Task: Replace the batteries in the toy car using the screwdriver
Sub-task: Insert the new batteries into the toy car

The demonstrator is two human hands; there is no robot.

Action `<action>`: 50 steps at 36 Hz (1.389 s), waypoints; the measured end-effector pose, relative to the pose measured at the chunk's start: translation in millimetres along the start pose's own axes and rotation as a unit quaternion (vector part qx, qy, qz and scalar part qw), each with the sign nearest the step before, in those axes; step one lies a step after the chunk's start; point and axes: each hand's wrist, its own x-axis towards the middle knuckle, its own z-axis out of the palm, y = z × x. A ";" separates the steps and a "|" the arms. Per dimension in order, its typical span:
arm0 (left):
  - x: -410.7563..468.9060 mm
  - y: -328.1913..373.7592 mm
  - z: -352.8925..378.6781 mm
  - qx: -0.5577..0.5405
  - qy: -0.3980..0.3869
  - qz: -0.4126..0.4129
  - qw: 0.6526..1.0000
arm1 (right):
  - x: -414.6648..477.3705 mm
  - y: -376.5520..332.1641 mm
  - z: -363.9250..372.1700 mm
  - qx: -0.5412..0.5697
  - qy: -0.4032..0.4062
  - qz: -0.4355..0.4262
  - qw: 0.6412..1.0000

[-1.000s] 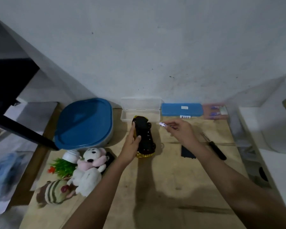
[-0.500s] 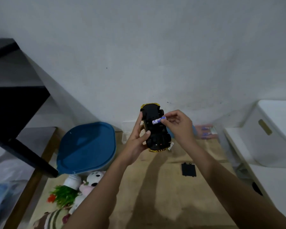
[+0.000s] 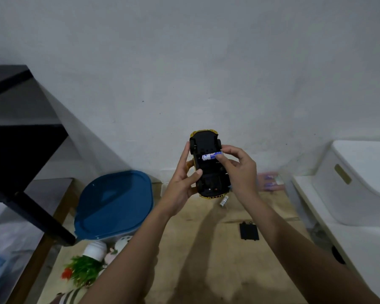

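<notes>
A yellow toy car (image 3: 208, 172) is held up in front of the wall, its black underside facing me. My left hand (image 3: 183, 183) grips the car's left side, thumb across the underside. My right hand (image 3: 237, 170) pinches a blue and white battery (image 3: 211, 155) and holds it across the open battery bay. The black battery cover (image 3: 249, 231) lies on the wooden table (image 3: 206, 260). A second battery (image 3: 223, 202) lies on the table just below the car. The screwdriver is out of sight.
A blue-lidded container (image 3: 114, 205) sits at the table's left. Below it lie a white pot with a green plant (image 3: 86, 264) and soft toys. A pink battery pack (image 3: 270, 182) is at the back right, a white bin (image 3: 360, 183) beyond the table's right edge, a dark shelf (image 3: 20, 150) at left.
Both hands lifted the car off the table and up toward the wall. My right hand brought the battery onto the car's underside. The view tilted upward.
</notes>
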 end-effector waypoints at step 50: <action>14.4 3.3 -20.5 0.096 0.027 0.005 0.995 | 11.8 21.0 31.7 -0.156 -0.048 -0.092 0.982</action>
